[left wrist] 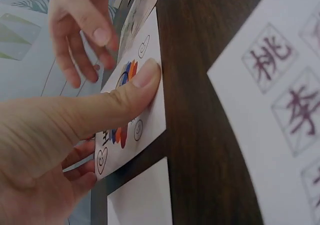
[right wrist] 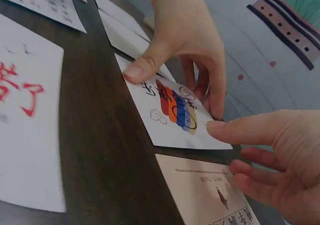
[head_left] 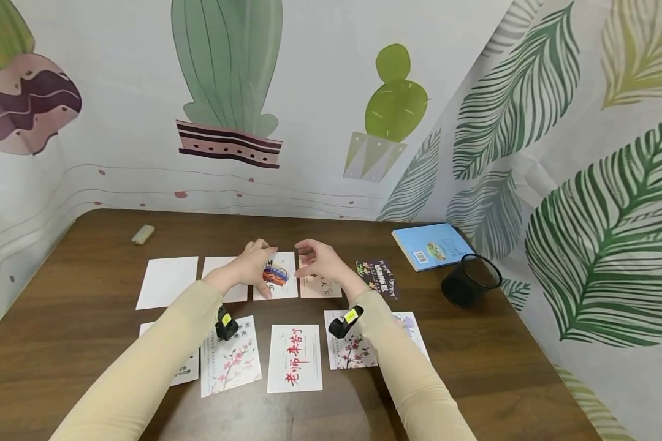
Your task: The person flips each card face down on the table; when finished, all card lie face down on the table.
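Observation:
A white card with a colourful orange, blue and red print (head_left: 279, 280) (left wrist: 150, 121) (right wrist: 176, 116) lies in the back row of cards on the dark wooden table (head_left: 474, 343). My left hand (head_left: 251, 263) (left wrist: 100, 110) (right wrist: 185, 30) holds it, with the thumb pressed on its near edge and the fingers curled over its far edge. My right hand (head_left: 317, 260) (left wrist: 80, 20) (right wrist: 280, 145) hovers just right of the card with loose fingers, its thumb close to the card's corner, holding nothing.
Other cards lie in two rows: a blank white one (head_left: 167, 282), a beige one (head_left: 320, 286) (right wrist: 205, 195), a red-lettered one (head_left: 295, 357) and blossom cards (head_left: 230, 358). A dark card (head_left: 376, 275), blue book (head_left: 433, 245), black mesh cup (head_left: 471, 280) and eraser (head_left: 143, 234) stand farther out.

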Tool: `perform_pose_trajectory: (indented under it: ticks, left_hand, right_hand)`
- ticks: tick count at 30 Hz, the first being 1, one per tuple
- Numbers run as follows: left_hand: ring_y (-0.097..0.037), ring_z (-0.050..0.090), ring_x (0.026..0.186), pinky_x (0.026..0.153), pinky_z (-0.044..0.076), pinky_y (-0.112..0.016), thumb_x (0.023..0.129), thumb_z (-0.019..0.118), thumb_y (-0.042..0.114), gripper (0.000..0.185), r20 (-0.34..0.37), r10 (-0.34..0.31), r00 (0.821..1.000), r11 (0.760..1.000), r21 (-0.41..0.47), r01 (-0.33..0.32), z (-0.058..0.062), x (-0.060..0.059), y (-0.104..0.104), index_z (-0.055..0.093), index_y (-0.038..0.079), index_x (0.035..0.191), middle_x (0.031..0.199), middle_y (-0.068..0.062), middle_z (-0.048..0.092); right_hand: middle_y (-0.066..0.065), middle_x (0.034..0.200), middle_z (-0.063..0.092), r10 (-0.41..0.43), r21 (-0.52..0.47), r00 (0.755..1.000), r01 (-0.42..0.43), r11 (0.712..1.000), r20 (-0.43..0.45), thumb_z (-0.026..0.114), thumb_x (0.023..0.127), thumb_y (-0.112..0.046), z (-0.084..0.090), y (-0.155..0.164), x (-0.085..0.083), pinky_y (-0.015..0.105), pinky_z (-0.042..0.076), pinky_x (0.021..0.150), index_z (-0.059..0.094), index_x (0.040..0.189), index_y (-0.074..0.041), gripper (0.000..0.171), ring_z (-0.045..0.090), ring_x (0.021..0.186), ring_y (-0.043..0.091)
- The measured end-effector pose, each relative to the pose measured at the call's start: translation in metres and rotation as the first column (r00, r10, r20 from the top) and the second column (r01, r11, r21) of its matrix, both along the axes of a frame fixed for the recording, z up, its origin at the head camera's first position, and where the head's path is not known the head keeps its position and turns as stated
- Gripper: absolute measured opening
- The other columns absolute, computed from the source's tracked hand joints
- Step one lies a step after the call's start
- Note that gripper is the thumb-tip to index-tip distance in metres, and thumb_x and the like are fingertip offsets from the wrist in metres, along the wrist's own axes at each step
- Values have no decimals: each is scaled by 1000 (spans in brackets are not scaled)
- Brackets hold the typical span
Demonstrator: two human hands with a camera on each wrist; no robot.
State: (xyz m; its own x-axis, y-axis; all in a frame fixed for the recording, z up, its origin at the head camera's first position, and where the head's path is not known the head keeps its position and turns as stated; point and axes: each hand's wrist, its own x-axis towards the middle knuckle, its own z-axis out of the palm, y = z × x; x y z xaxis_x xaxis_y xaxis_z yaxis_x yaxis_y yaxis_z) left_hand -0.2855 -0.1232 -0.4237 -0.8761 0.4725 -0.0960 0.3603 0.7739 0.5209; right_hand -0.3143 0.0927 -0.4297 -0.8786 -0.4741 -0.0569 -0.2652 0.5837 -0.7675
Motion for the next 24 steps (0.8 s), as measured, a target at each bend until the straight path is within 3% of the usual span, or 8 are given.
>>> perform_pose_trajectory:
  ticks: [8, 17, 24]
  left_hand:
    - [-43, 31, 129, 108, 39, -55, 56, 96, 22, 112, -44, 5, 999, 1000, 23, -4, -4, -1, 0, 36, -7, 146, 143, -28, 33]
    - [-42, 32, 129, 110, 34, -56, 49, 99, 21, 115, -97, -10, 995, 998, 56, 15, -3, 2, 0, 39, -4, 143, 141, -25, 43]
    - [-41, 33, 130, 111, 35, -54, 50, 98, 24, 117, -137, -26, 990, 999, 44, 32, -4, 4, -2, 37, -6, 145, 141, -24, 45]
  right_hand:
    - [13, 141, 53, 36, 40, 999, -36, 999, -5, 82, 79, -8, 2, -8, -12, 33, 52, 97, 47, 141, -4, 72, 58, 122, 28]
    - [17, 121, 63, 47, 32, 999, -47, 998, 7, 80, 79, -4, 2, -11, -13, 28, 57, 85, 55, 131, -1, 58, 65, 106, 27]
    - [16, 121, 63, 21, 28, 1000, -21, 999, 14, 80, 79, -4, 2, -12, -11, 29, 56, 82, 58, 127, -2, 53, 65, 105, 27]
